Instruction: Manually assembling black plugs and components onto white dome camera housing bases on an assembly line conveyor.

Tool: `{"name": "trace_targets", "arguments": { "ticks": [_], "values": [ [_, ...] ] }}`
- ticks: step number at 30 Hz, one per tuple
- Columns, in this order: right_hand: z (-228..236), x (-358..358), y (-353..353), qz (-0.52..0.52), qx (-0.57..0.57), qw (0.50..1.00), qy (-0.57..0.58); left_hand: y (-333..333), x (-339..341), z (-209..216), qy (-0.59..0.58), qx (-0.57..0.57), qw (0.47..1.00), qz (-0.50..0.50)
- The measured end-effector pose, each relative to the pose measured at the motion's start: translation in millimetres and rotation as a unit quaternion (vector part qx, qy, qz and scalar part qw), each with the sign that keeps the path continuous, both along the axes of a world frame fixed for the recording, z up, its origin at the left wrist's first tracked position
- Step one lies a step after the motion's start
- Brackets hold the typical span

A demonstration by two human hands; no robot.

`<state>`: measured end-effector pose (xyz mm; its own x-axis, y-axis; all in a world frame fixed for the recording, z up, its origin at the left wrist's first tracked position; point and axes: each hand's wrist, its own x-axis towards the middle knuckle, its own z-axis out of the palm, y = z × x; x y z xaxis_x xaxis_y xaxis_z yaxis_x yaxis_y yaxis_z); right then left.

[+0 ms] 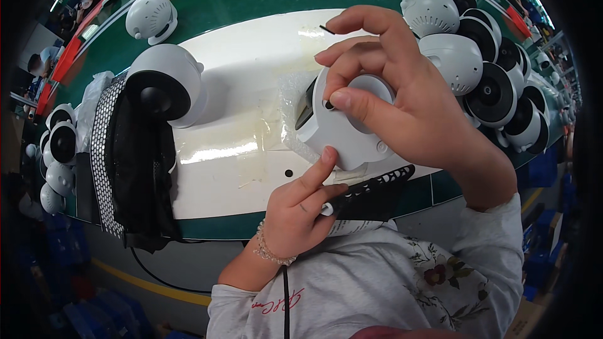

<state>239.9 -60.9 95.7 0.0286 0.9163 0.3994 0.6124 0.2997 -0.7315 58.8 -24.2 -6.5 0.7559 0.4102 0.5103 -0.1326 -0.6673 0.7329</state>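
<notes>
A white security camera lies on its side on the white work mat, its flat base facing up and its dark front partly showing at the left. My right hand is over it, thumb and forefinger pinching a small black pad against the base. A thin black sliver shows at the tip of an upper finger of that hand. My left hand rests its forefinger on the camera's near edge. Its other fingers are closed on a black sheet with round cut-outs.
Left stands another white camera beside black cloth and a perforated strip. One more camera sits far left. Several cameras crowd the right. A black dot lies on the mat; bubble wrap is under the held camera.
</notes>
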Motion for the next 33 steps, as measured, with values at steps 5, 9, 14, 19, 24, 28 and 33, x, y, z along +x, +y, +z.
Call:
{"name": "trace_targets", "arguments": {
  "ticks": [5,9,14,19,24,28,33],
  "values": [
    [-1,-1,-2,-0.015,0.003,0.999,-0.039,0,1,-1,-0.006,-0.003,1.000,-0.002],
    [2,-5,-12,-0.025,-0.003,0.995,-0.101,-2,0,-1,-0.002,-0.003,1.000,-0.003],
    [11,-10,-32,-0.045,0.063,0.916,-0.393,-1,3,-1,-0.015,0.003,1.000,-0.006],
    [-6,22,-53,-0.100,0.057,0.981,-0.156,-1,1,-3,-0.008,0.016,1.000,0.010],
    [-31,31,-65,-0.140,0.043,0.989,0.028,-3,5,-3,-0.021,0.036,0.999,0.022],
    [-35,33,-60,-0.138,0.042,0.988,0.047,-4,6,0,-0.020,0.052,0.998,0.039],
    [-33,32,-59,-0.141,0.004,0.989,0.037,-5,5,0,-0.007,0.065,0.997,0.040]
  ]
}}
